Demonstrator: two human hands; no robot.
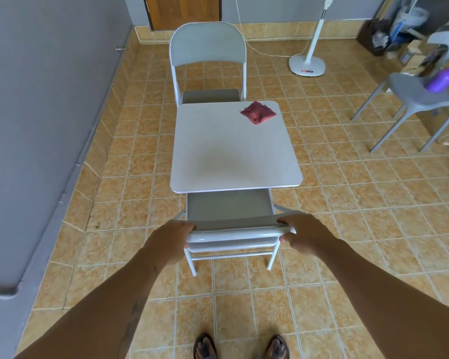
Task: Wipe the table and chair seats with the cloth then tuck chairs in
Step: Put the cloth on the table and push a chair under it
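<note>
A small square white table (233, 156) stands in the middle of the tiled floor. A folded red cloth (258, 114) lies on its far right corner. The near grey folding chair (230, 207) has its seat partly under the table's front edge. My left hand (170, 239) grips the left end of its backrest top and my right hand (300, 233) grips the right end. The far grey folding chair (208, 55) faces me across the table, its seat partly under the far edge.
A grey wall (36, 125) runs along the left. A white fan stand (307, 64) with a cord sits at the back right. A grey plastic chair (415, 97) holding a purple spray bottle (442, 77) stands at the right, with clutter behind it.
</note>
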